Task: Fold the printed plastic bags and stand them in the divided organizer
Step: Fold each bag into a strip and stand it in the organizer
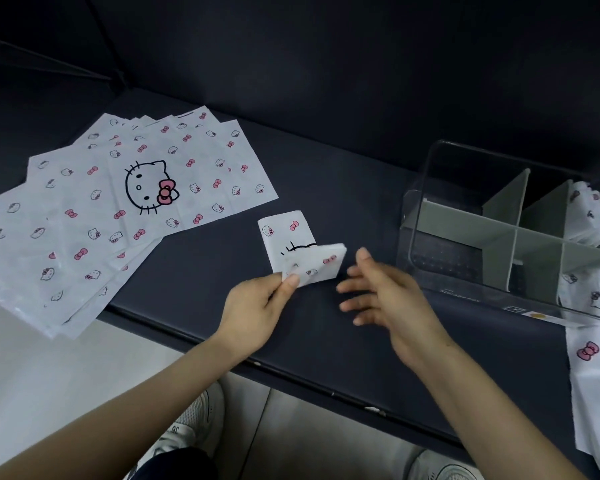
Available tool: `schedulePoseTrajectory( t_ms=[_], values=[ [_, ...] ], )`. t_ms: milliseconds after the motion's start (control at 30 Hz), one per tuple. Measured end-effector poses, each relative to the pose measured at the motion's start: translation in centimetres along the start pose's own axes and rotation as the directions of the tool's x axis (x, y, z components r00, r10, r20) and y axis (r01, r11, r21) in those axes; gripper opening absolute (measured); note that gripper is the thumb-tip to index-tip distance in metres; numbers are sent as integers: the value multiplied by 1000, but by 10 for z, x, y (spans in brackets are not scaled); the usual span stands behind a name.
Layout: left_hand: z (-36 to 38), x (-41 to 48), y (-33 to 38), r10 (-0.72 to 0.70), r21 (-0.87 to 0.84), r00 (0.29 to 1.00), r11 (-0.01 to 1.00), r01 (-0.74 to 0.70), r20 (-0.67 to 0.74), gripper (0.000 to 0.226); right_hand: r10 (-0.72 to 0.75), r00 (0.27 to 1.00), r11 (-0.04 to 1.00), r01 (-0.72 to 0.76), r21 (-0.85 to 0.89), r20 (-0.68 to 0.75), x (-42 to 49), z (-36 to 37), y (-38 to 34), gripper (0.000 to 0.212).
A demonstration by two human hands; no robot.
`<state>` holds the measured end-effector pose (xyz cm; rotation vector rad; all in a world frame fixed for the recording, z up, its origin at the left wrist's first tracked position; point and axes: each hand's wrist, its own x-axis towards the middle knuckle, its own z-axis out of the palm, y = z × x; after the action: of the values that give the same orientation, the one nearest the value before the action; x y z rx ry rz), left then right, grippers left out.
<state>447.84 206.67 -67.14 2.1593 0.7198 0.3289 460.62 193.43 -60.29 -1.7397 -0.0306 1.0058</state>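
Left of the organizer (pixel 471 230), flat bags (pixel 118 202) lie fanned.

Dim, even light; dark corners; wide-angle bending at the edges; right hand (pixel 385 296) motion-blurred; faint glare on the clear organizer (pixel 440 161).

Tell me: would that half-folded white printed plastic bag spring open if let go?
Probably: on the half-folded white printed plastic bag, the flap pinched by the left hand stands off the rest. It looks thin, so likely floppy and light, and may slide on the dark surface.
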Motion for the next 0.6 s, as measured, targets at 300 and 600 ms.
schedulePoseTrajectory(
  t_ms=[300, 600],
  values=[
    [-12, 15, 6, -200, -158, 971, 963, 219, 129, 63, -314, 943, 873, 331, -358, 108, 24, 14, 17, 7],
    [-6, 32, 14, -229, 11, 972, 973, 230, -55, 28, -312, 947, 804, 218, -553, -81, 44, 29, 20, 23]
  ],
)
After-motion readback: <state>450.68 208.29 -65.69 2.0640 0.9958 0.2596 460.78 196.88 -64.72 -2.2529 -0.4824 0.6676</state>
